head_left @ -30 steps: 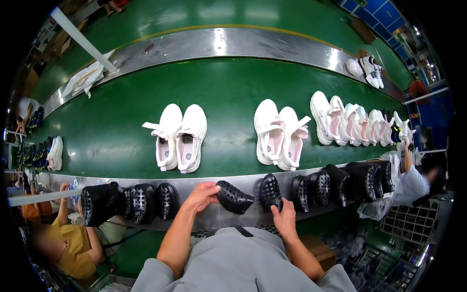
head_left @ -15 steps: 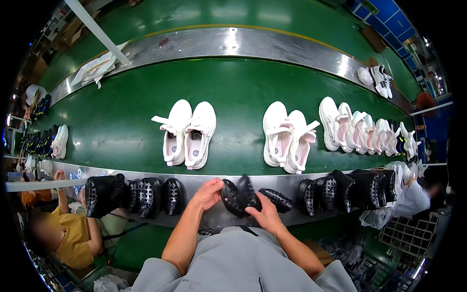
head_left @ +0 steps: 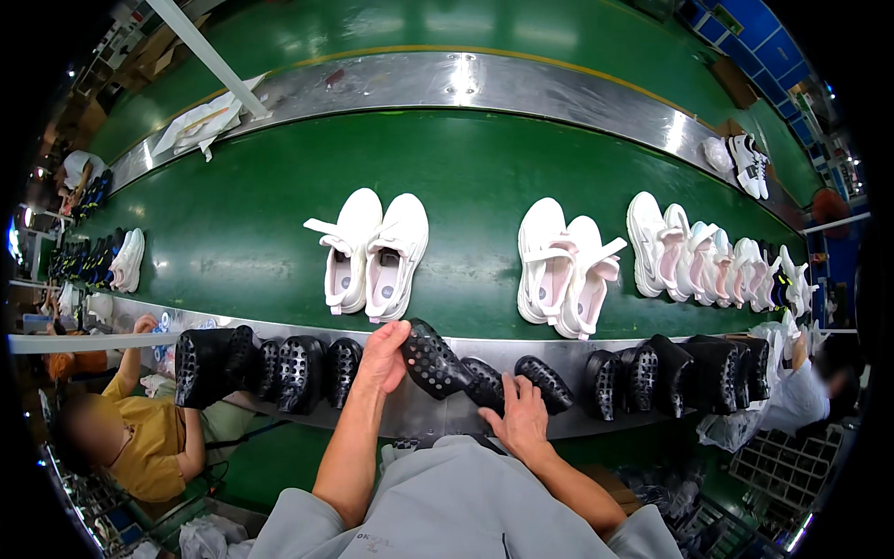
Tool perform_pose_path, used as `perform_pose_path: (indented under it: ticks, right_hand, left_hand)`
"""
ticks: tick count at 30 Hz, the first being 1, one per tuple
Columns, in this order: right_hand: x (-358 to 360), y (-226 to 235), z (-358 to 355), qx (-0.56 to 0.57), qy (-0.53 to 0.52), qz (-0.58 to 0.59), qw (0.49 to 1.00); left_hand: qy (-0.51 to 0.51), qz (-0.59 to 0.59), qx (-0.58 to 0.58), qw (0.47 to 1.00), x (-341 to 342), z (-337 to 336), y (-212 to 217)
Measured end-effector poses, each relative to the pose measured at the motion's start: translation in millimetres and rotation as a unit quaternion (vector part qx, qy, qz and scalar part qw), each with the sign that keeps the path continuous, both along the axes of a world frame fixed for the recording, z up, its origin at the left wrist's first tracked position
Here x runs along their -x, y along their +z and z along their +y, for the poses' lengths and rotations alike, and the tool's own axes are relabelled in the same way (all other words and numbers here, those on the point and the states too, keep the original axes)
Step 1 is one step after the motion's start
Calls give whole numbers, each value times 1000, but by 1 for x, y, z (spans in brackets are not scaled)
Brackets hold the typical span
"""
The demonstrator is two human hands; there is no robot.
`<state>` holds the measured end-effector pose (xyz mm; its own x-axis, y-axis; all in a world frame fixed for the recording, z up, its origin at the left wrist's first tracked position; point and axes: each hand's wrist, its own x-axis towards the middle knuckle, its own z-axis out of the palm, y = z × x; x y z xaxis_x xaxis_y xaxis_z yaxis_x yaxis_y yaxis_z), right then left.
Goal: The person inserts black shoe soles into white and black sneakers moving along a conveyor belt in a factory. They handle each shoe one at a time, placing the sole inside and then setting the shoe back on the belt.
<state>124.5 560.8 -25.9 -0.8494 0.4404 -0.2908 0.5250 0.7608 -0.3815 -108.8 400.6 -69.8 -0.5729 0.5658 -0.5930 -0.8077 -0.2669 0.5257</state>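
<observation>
At your far left a person in a yellow shirt (head_left: 140, 438) sits by the steel ledge (head_left: 419, 419), with a row of black perforated shoe inserts (head_left: 270, 368) standing on that ledge just beside your left hand (head_left: 384, 359). Beyond it, on the green conveyor belt (head_left: 233, 233), a pair of white shoes (head_left: 371, 252) lies soles down, openings toward you. Your left hand has its fingers closed on a black insert (head_left: 434, 359), tilted above the ledge; it is dark, rounded and dotted with holes. Your right hand (head_left: 521, 419) clamps a second black insert (head_left: 486, 382) resting on the ledge. Farther right lie another white pair (head_left: 566, 265), more black inserts (head_left: 680, 373) and bunched white shoes (head_left: 717, 261).
</observation>
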Motion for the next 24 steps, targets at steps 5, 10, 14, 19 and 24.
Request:
perform_pose_path:
  ticks: [5, 10, 14, 19, 24]
  right_hand:
    - [37, 21, 8, 299, -64, 104, 946]
    - [33, 13, 7, 376, -171, 83, 907]
    - [24, -7, 1, 393, -197, 138, 888]
    - [17, -19, 8, 459, -215, 119, 854]
    - [27, 22, 27, 371, -143, -3, 917]
  left_hand:
    - [-33, -39, -35, 998, -18, 17, 3]
    - [-85, -53, -67, 993, -22, 17, 12]
    - [-130, 17, -27, 991, -25, 11, 12]
    - [-112, 46, -19, 993, -32, 17, 8]
    - [-112, 39, -38, 992, -33, 36, 9]
